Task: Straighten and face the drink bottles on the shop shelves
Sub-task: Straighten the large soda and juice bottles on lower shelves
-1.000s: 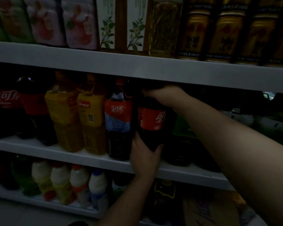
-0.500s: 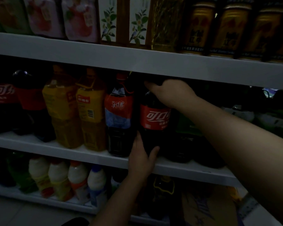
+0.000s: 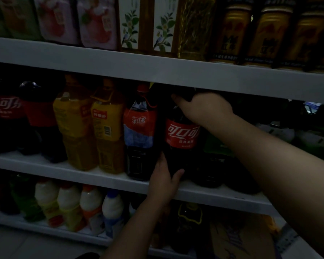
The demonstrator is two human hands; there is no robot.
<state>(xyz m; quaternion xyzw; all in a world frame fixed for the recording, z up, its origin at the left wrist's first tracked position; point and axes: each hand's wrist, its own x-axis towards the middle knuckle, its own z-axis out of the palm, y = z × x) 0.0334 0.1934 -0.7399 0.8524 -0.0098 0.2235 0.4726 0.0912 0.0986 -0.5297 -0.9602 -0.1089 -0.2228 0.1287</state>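
On the middle white metal shelf (image 3: 105, 179), the dark plastic cola bottle with a red label (image 3: 181, 135) stands upright, label facing out, its top gripped by the right hand (image 3: 204, 107) and its base by the left hand (image 3: 165, 176).

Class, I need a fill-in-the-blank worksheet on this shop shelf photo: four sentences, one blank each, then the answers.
1. Both hands hold a dark cola bottle whose label is coloured ____.
2. The right hand grips this bottle near its ____.
3. The left hand holds the bottle near its ____.
4. The bottle with the red and blue label stands on the held bottle's ____ side.

Answers: red; top; base; left
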